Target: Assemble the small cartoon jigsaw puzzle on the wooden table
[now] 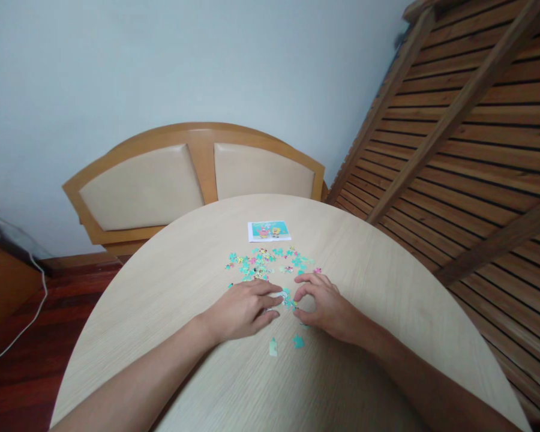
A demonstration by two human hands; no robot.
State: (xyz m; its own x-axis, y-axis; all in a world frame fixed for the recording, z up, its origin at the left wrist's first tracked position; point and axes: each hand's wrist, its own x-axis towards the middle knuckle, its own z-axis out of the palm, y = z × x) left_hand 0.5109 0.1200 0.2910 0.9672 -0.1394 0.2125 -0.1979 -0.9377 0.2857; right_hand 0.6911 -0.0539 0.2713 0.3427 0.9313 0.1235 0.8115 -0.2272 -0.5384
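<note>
A small cluster of teal and white jigsaw pieces (287,298) lies on the table between my two hands. My left hand (247,305) is palm down with its fingers stretched out, the fingertips at the cluster's left side. On the right side, my right hand (326,305) has its thumb and forefinger curled around the edge of a small puzzle piece (295,305). Nearer to me lie a pale green piece (273,347) and a teal piece (298,341), apart from each other. Another teal bit is partly hidden under my right hand.
Beyond my hands spreads a loose pile of puzzle pieces (261,258). Behind it lies a picture card (269,231) with two cartoon figures. The round table (162,312) faces a padded wooden headboard (209,162); a slatted wooden frame (459,138) leans at the right.
</note>
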